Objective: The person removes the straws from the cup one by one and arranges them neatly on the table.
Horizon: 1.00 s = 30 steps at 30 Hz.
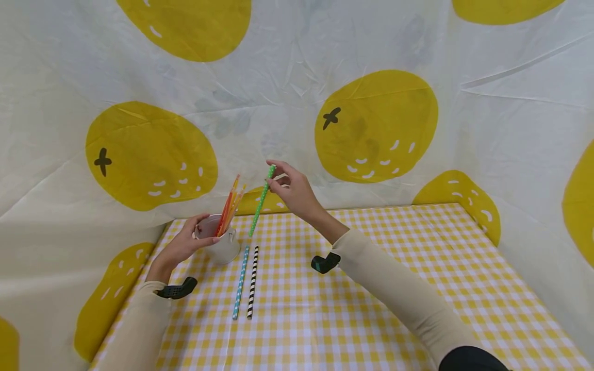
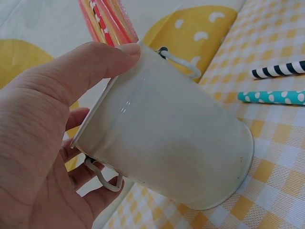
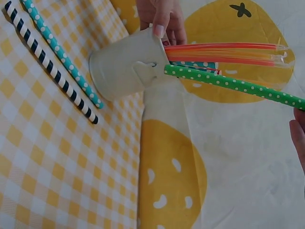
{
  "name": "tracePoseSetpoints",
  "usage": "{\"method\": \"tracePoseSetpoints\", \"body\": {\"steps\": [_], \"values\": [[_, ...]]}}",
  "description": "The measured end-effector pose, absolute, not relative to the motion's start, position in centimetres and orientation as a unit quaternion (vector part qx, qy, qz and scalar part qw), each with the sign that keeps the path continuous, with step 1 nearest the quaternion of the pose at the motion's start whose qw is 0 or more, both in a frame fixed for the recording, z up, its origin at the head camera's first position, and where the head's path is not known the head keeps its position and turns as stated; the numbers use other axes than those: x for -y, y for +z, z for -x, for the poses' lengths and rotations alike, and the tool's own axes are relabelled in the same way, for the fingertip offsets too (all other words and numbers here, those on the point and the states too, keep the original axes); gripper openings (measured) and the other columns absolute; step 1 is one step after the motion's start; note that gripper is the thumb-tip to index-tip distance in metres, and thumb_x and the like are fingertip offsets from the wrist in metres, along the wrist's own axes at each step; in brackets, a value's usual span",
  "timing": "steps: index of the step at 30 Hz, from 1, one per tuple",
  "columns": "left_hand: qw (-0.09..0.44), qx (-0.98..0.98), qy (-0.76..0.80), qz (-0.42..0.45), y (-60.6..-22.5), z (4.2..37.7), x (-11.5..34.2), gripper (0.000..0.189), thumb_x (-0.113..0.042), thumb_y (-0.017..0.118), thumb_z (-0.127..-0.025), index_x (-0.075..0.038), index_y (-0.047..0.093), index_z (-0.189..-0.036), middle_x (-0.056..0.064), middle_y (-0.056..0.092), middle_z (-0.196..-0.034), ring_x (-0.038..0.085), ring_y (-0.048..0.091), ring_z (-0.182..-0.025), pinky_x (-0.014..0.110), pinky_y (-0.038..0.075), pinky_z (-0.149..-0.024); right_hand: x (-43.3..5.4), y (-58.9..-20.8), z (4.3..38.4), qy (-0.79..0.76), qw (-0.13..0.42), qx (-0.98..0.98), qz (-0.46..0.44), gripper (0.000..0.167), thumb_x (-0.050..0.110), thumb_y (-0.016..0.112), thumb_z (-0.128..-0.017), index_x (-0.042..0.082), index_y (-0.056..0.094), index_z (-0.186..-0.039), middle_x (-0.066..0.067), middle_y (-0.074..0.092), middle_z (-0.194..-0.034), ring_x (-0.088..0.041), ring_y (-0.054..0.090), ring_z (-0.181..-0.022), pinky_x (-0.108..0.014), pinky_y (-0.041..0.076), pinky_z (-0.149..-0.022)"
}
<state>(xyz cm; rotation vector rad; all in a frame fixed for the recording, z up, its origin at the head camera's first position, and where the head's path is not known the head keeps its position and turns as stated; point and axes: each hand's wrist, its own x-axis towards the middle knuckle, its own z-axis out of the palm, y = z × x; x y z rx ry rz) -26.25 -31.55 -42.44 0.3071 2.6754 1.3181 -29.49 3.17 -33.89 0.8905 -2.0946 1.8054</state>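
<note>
My left hand [image 1: 182, 240] grips a small white metal bucket [image 2: 167, 124] by its rim, thumb on the near side and fingers round the far side. The bucket stands on the table, with small loop handles on its sides. Red, orange and yellow straws [image 3: 228, 51] stick up out of it. Between thumb and fingers of my right hand [image 1: 295, 191], a green straw with white dots [image 1: 261, 203] is pinched near its upper end. It slants down, its lower end beside the bucket. In the right wrist view, that end overlaps the bucket's mouth.
Two straws lie side by side right of the bucket, one teal with white dots [image 1: 240, 283], one striped black and white [image 1: 252, 283]. A yellow checked cloth [image 1: 352, 319] covers the table. Behind and beside it hangs a white sheet [image 1: 264, 77] printed with yellow fruit.
</note>
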Motion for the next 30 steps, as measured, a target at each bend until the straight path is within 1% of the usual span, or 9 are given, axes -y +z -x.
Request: {"method": "tracePoseSetpoints", "body": {"steps": [3,6,11,14,18,20,22,25,30], "values": [[0.069,-0.891,0.436,-0.103,-42.4,26.3,31.6,0.094,-0.036,0.074,-0.094,-0.007,0.016,-0.162,0.024,0.018,-0.156,0.040,0.025,-0.128,0.060,0.030,-0.098,-3.6,-33.5,28.6,0.624,0.105,0.716,-0.293,0.046,0.005,0.063,-0.100,0.014,0.055,-0.145,-0.014,0.061,-0.110,-0.031,0.069,-0.093,-0.031,0.055,-0.076],[0.071,-0.890,0.439,-0.104,-42.5,26.4,31.6,0.095,-0.036,0.075,-0.094,-0.008,0.016,-0.162,0.024,0.014,-0.160,0.042,0.023,-0.135,0.065,0.028,-0.104,-4.1,-33.4,27.8,0.620,0.100,0.724,-0.285,0.047,0.003,0.063,-0.099,0.011,0.054,-0.145,-0.018,0.063,-0.111,-0.037,0.068,-0.095,-0.031,0.053,-0.075],[0.072,-0.889,0.441,-0.103,-42.5,26.3,31.6,0.095,-0.036,0.075,-0.093,-0.008,0.016,-0.162,0.024,0.011,-0.162,0.044,0.019,-0.142,0.068,0.024,-0.108,-4.6,-34.6,28.0,0.609,0.108,0.733,-0.284,0.049,0.011,0.066,-0.100,0.026,0.056,-0.145,-0.012,0.069,-0.112,-0.028,0.069,-0.089,-0.034,0.055,-0.074],[0.072,-0.889,0.439,-0.104,-42.4,26.2,31.6,0.095,-0.036,0.074,-0.094,-0.007,0.015,-0.162,0.024,0.010,-0.162,0.045,0.018,-0.142,0.069,0.024,-0.108,-4.8,-35.2,27.9,0.612,0.105,0.729,-0.290,0.045,0.015,0.067,-0.100,0.030,0.061,-0.142,-0.011,0.069,-0.114,-0.027,0.069,-0.085,-0.033,0.058,-0.074],[0.073,-0.890,0.437,-0.105,-42.4,26.2,31.6,0.094,-0.036,0.073,-0.095,-0.007,0.014,-0.162,0.024,0.009,-0.163,0.046,0.017,-0.144,0.070,0.023,-0.108,-5.0,-35.8,27.5,0.627,0.086,0.715,-0.298,0.037,0.016,0.068,-0.099,0.026,0.068,-0.135,-0.011,0.068,-0.120,-0.030,0.069,-0.085,-0.039,0.060,-0.078],[0.073,-0.891,0.435,-0.106,-42.4,26.2,31.6,0.094,-0.036,0.073,-0.095,-0.007,0.014,-0.162,0.025,0.009,-0.163,0.046,0.016,-0.144,0.070,0.022,-0.108,-5.0,-36.0,27.4,0.635,0.077,0.709,-0.298,0.034,0.015,0.068,-0.099,0.023,0.070,-0.132,-0.011,0.067,-0.120,-0.032,0.069,-0.085,-0.044,0.060,-0.079],[0.072,-0.892,0.434,-0.108,-42.5,26.2,31.6,0.094,-0.036,0.073,-0.095,-0.006,0.014,-0.162,0.025,0.009,-0.163,0.046,0.017,-0.143,0.070,0.023,-0.108,-5.0,-36.2,27.3,0.639,0.069,0.707,-0.295,0.033,0.014,0.068,-0.099,0.022,0.071,-0.131,-0.010,0.068,-0.117,-0.033,0.069,-0.084,-0.045,0.059,-0.080],[0.072,-0.893,0.431,-0.110,-42.5,26.3,31.6,0.094,-0.036,0.073,-0.095,-0.006,0.014,-0.162,0.025,0.010,-0.162,0.045,0.020,-0.139,0.068,0.025,-0.106,-5.1,-36.5,27.2,0.641,0.062,0.708,-0.290,0.032,0.012,0.068,-0.098,0.020,0.071,-0.129,-0.009,0.067,-0.112,-0.033,0.069,-0.082,-0.042,0.060,-0.079],[0.072,-0.893,0.430,-0.108,-42.4,26.3,31.5,0.093,-0.036,0.073,-0.095,-0.006,0.015,-0.162,0.025,0.011,-0.161,0.044,0.021,-0.138,0.067,0.026,-0.106,-5.1,-37.1,27.1,0.628,0.052,0.725,-0.279,0.034,0.013,0.071,-0.097,0.021,0.070,-0.130,-0.006,0.068,-0.112,-0.025,0.070,-0.079,-0.035,0.060,-0.074]]}}
